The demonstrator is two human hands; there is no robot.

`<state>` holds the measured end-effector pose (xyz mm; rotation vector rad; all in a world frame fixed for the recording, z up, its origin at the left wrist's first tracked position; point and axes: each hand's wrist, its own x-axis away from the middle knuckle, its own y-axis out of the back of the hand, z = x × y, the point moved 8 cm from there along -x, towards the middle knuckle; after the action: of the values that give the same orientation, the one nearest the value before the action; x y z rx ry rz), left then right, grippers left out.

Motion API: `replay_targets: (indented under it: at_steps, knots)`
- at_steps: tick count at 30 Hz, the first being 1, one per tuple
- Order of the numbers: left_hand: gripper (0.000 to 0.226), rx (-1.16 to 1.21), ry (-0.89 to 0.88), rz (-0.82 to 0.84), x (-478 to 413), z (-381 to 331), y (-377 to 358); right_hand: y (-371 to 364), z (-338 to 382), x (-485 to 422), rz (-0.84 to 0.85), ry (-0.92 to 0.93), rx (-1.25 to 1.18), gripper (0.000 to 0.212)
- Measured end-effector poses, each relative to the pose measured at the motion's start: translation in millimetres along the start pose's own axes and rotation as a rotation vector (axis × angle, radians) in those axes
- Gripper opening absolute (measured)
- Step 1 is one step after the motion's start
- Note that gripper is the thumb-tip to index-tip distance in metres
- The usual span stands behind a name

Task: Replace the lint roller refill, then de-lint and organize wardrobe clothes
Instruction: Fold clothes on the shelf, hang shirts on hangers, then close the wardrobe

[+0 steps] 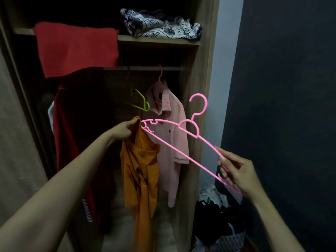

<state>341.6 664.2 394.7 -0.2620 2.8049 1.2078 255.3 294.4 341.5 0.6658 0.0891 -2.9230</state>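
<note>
with your left hand (125, 130) pinching the limp orange shirt (140, 168) and right fingers (224, 163) clamped on the light, stiff pink hanger (174, 140), hold the collar.

left hand (125, 130) pinching, right hand (236, 172) apparently gripping

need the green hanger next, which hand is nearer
Left. The left hand, gripping the orange shirt, is just below the green hanger; the right hand sits far lower right.

We counted two pink plastic clothes hangers (174, 148), one lime-green plastic hanger (147, 106), one orange cloth shirt (140, 170) and one pale pink polo shirt (174, 113).
</note>
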Motion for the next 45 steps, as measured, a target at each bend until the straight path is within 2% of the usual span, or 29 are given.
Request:
replay_targets:
  at_steps: [3,5,16,22,27,33,37,41,44,45]
  knots:
    - [0.077,-0.098,-0.003,0.011,-2.4,-11.2,0.4,-8.3,-3.0,-5.4,0.021,-0.011,0.032,0.032]
    - [0.081,-0.135,0.001,0.004,-6.1,-11.7,3.7,-10.9,-4.3,-9.4,0.029,-0.021,0.034,0.032]
    - [0.078,-0.168,0.063,-0.09,-17.0,10.9,35.3,-17.8,0.0,-18.7,0.06,-0.002,0.0,0.032]
    - [0.074,-0.177,0.074,-0.059,-24.9,17.2,31.8,-41.8,-8.7,-30.0,0.121,-0.021,0.02,0.031]
    - [0.076,-0.201,-0.005,-0.007,-25.4,4.2,26.8,-50.4,-13.8,-41.4,0.119,-0.033,0.015,0.031]
    - [0.081,-0.292,-0.08,-0.023,-21.1,-6.4,29.9,-58.2,-13.3,-49.0,0.154,-0.035,0.021,0.03]
    - [0.084,-0.335,-0.24,0.041,-4.6,-38.6,10.8,-74.7,-17.0,-53.7,0.176,-0.014,0.047,0.03]
    - [0.082,-0.273,-0.399,0.047,16.5,-68.1,1.4,-72.8,-25.3,-59.4,0.102,-0.026,0.029,0.023]
    - [0.074,-0.195,-0.448,0.058,28.7,-76.5,10.7,-65.0,-25.8,-61.3,0.084,-0.029,-0.085,0.019]
    - [0.071,-0.161,-0.476,0.076,32.2,-78.9,13.8,-64.3,-23.5,-61.7,0.102,-0.025,-0.139,0.024]
